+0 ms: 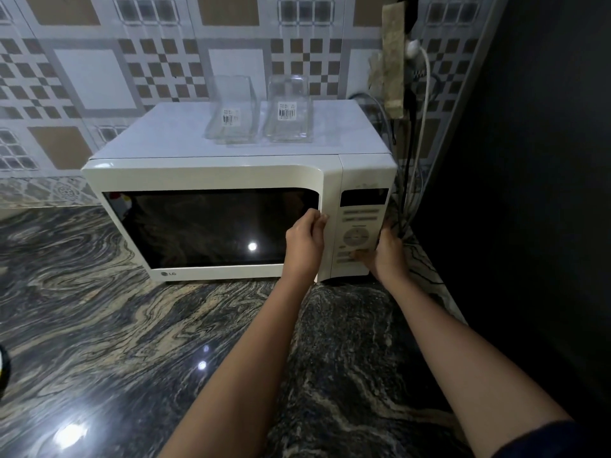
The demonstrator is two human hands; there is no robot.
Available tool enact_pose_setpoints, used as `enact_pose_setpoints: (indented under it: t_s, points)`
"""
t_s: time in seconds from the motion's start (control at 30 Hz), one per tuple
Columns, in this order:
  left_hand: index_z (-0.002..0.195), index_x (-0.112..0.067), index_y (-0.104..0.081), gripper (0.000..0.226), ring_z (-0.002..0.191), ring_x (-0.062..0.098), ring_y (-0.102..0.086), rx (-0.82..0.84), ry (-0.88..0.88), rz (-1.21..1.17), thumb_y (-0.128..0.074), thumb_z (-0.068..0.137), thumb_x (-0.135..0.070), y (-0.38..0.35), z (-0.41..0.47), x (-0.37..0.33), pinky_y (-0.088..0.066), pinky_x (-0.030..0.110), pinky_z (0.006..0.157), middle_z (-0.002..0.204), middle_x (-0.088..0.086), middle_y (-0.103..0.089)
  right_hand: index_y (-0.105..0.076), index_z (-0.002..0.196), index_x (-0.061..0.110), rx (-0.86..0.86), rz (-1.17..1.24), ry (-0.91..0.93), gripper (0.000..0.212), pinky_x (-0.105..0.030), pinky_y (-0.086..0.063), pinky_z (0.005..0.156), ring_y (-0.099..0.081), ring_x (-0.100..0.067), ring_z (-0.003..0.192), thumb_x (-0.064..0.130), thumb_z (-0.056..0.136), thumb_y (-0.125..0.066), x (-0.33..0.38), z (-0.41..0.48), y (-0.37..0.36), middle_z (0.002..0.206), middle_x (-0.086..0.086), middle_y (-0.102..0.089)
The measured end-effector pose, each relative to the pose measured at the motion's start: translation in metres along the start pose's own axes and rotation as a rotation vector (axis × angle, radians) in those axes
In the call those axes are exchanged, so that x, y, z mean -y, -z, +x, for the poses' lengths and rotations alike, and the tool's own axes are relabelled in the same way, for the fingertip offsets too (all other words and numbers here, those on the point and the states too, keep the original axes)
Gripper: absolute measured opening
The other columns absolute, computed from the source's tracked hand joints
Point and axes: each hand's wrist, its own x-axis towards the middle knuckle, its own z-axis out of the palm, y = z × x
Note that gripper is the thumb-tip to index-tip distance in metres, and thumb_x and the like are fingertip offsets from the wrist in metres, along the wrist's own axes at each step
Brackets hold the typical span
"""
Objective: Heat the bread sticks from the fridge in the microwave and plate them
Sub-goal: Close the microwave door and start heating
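My left hand (305,241) is at the right edge of the microwave (231,150) door (205,178), fingers curled over that edge and pinching it, knuckles towards me. The door lies flush with the front. Just left of this hand is the dark window (198,229), which shows only a lamp's glare, so I cannot tell whether the bread sticks are inside.

My right hand (388,252) clasps the microwave's front right corner. Its thumb lies flat across the lower buttons of the control panel (358,214), and its fingers wrap round the side wall, where I can see only one tip. The panel sits between my two hands.

Above and beyond both hands, on the microwave's top, two clear glass containers (231,114) stand side by side (each with a barcode sticker). Beyond my right hand, cables (421,104) hang down the tiled wall (99,67). Both forearms reach over the swirled stone counter (99,309) on which the microwave stands.
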Motion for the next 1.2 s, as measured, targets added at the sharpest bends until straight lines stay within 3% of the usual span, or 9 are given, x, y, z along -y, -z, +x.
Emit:
enact_pose_setpoints:
  t_s: [0.2, 0.3, 0.5, 0.7, 0.77, 0.87, 1.03, 1.1, 1.2]
  points:
    - [0.075, 0.001, -0.051, 0.027, 0.052, 0.009, -0.032, 0.032, 0.009, 0.008, -0.048, 0.096, -0.016, 0.006, -0.001, -0.006, -0.027, 0.017, 0.049, 0.058, 0.0, -0.042, -0.053, 0.125, 0.007, 0.104, 0.082, -0.084, 0.05, -0.024, -0.041, 0.083, -0.057, -0.027, 0.114, 0.019, 0.08, -0.073, 0.013, 0.003, 0.012, 0.123, -0.013, -0.062]
    - [0.077, 0.0, -0.052, 0.026, 0.052, 0.009, -0.034, 0.034, 0.029, 0.005, -0.048, 0.096, -0.017, 0.004, -0.001, -0.006, -0.032, 0.021, 0.051, 0.058, -0.003, -0.042, -0.053, 0.124, 0.007, 0.107, 0.102, -0.095, 0.046, -0.022, -0.04, 0.083, -0.056, -0.027, 0.115, 0.019, 0.083, -0.069, 0.014, 0.002, 0.012, 0.124, -0.011, -0.062]
    - [0.083, -0.005, -0.057, 0.022, 0.052, 0.013, -0.044, 0.044, 0.069, -0.026, -0.048, 0.096, -0.019, 0.003, 0.002, -0.008, -0.051, 0.047, 0.06, 0.057, -0.007, -0.048, -0.057, 0.118, 0.003, 0.101, 0.152, -0.138, 0.038, -0.024, -0.04, 0.08, -0.058, -0.028, 0.113, 0.013, 0.083, -0.068, 0.017, 0.004, 0.013, 0.121, -0.014, -0.063]
    - [0.088, -0.005, -0.06, 0.021, 0.054, 0.014, -0.045, 0.04, 0.01, -0.008, -0.045, 0.097, -0.017, 0.006, -0.005, -0.007, -0.048, 0.041, 0.056, 0.063, -0.002, -0.054, -0.054, 0.118, 0.004, 0.04, 0.091, -0.195, 0.032, -0.031, -0.045, 0.081, -0.057, -0.031, 0.11, 0.016, 0.089, -0.061, 0.014, -0.003, 0.002, 0.118, -0.015, -0.061]
    - [0.101, -0.009, -0.063, 0.022, 0.064, 0.009, -0.055, 0.048, 0.006, -0.012, -0.043, 0.097, -0.016, 0.007, -0.011, -0.003, -0.048, 0.034, 0.062, 0.081, 0.0, -0.065, -0.055, 0.117, 0.006, 0.014, 0.114, -0.192, 0.028, -0.038, -0.051, 0.086, -0.058, -0.033, 0.108, 0.014, 0.09, -0.056, 0.009, -0.007, -0.004, 0.117, -0.016, -0.061]
    - [0.121, -0.011, -0.061, 0.031, 0.097, 0.016, -0.064, 0.045, 0.051, 0.072, -0.044, 0.097, -0.021, 0.005, -0.027, 0.009, -0.051, 0.03, 0.082, 0.11, 0.005, -0.069, -0.051, 0.128, 0.01, 0.071, 0.127, -0.195, 0.035, -0.043, -0.049, 0.095, -0.055, -0.031, 0.117, 0.017, 0.094, -0.049, -0.004, -0.017, -0.01, 0.128, -0.014, -0.058]
    - [0.116, -0.009, -0.062, 0.031, 0.11, 0.031, -0.057, 0.162, 0.203, 0.403, -0.046, 0.094, -0.023, 0.006, -0.078, 0.055, -0.046, 0.035, 0.089, 0.117, 0.013, -0.063, -0.036, 0.144, 0.014, 0.201, -0.015, -0.199, 0.045, -0.034, -0.034, 0.108, -0.038, -0.026, 0.134, 0.022, 0.1, -0.041, -0.029, -0.056, -0.014, 0.146, -0.008, -0.042]
    - [0.128, -0.012, -0.054, 0.038, 0.127, 0.028, -0.047, 0.221, 0.241, 0.504, -0.044, 0.094, -0.027, 0.011, -0.099, 0.071, -0.039, 0.036, 0.104, 0.134, 0.011, -0.054, -0.029, 0.147, 0.015, 0.284, -0.128, -0.149, 0.048, -0.034, -0.024, 0.114, -0.024, -0.022, 0.142, 0.025, 0.101, -0.037, -0.042, -0.073, -0.019, 0.153, -0.007, -0.029]
    - [0.146, -0.014, -0.028, 0.053, 0.146, 0.021, -0.014, 0.325, 0.252, 0.691, -0.035, 0.098, -0.035, 0.017, -0.129, 0.084, -0.011, 0.036, 0.119, 0.156, 0.007, -0.022, -0.018, 0.15, 0.013, 0.329, -0.385, -0.02, 0.055, -0.031, -0.005, 0.12, -0.005, -0.016, 0.147, 0.035, 0.101, -0.029, -0.063, -0.099, -0.03, 0.159, -0.003, -0.011]
